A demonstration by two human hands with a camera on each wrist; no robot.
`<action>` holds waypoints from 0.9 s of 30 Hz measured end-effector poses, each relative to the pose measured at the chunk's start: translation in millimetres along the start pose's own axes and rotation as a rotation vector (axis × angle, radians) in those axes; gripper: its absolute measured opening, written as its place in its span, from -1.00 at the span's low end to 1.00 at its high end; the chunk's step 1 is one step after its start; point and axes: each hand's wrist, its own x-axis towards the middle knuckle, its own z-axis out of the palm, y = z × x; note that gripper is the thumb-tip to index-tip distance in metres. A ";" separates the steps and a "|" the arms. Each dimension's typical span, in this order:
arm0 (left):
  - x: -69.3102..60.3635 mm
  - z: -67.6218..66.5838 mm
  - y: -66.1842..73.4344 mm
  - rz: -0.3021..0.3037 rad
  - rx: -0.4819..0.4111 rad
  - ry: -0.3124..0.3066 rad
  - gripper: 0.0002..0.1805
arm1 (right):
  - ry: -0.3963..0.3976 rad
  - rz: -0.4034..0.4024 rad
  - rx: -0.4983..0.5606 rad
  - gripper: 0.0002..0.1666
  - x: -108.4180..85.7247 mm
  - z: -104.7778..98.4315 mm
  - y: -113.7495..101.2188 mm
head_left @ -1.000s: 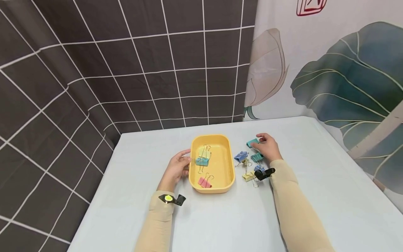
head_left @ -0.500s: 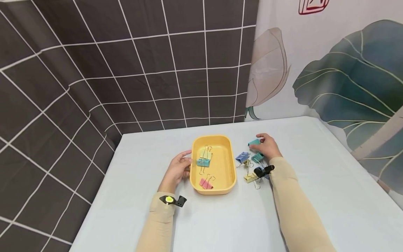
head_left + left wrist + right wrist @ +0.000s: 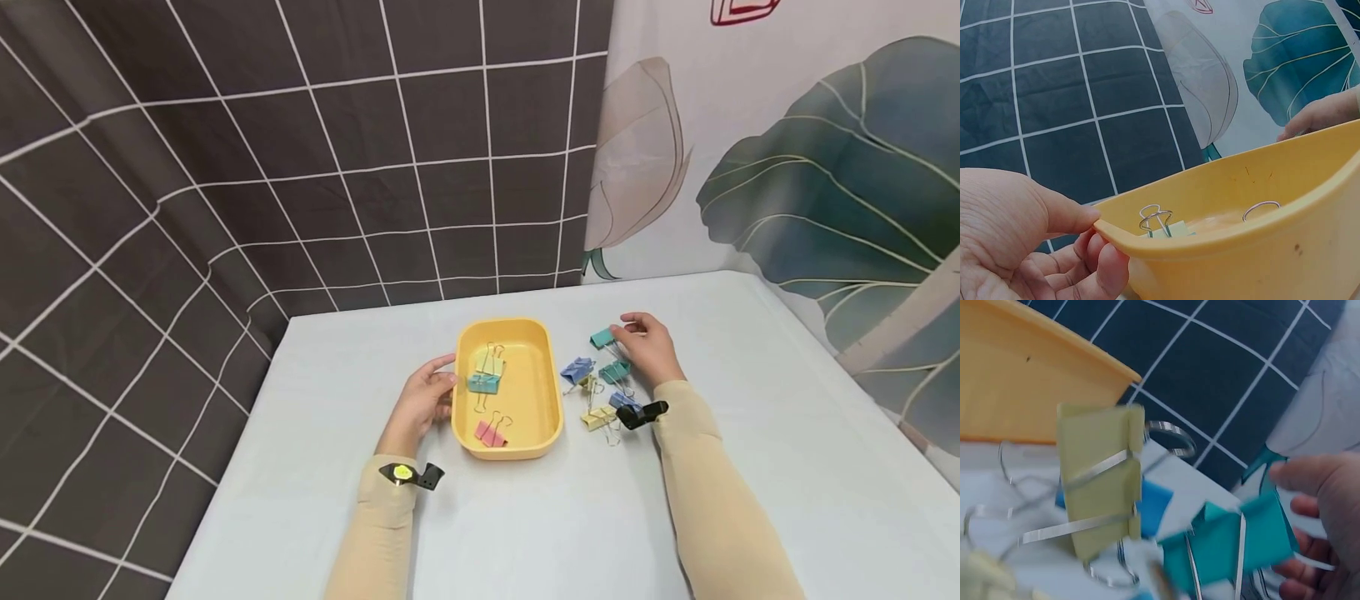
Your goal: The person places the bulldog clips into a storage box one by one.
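In the head view, my left hand (image 3: 422,404) holds the yellow tray (image 3: 555,400) by its left side. The left wrist view shows the thumb on the tray's rim (image 3: 1166,245) and the fingers bent beneath it. My right hand (image 3: 651,346) is at the far end of a loose group of binder clips. Its thumb is at the right end of a teal binder clip (image 3: 602,337); the index finger stands apart from it. In the right wrist view, thumb and fingers are spread around the end of a teal clip (image 3: 1229,544), without a visible grip.
Inside the tray lie a pale yellow clip (image 3: 491,365), a teal-blue clip (image 3: 483,384) and a pink clip (image 3: 491,434). Right of the tray are a blue clip (image 3: 577,370), another teal clip (image 3: 615,372), a yellow clip (image 3: 598,418) and a second blue clip (image 3: 625,402).
My right hand has shifted slightly right, uncovering more of the far teal clip and its wire handles. The left hand and tray stay in place.
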 end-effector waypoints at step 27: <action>0.1 -1.2 -1.1 0.008 -0.023 -0.009 -0.53 | -0.106 -0.185 -0.099 -0.50 -55.4 -9.9 33.0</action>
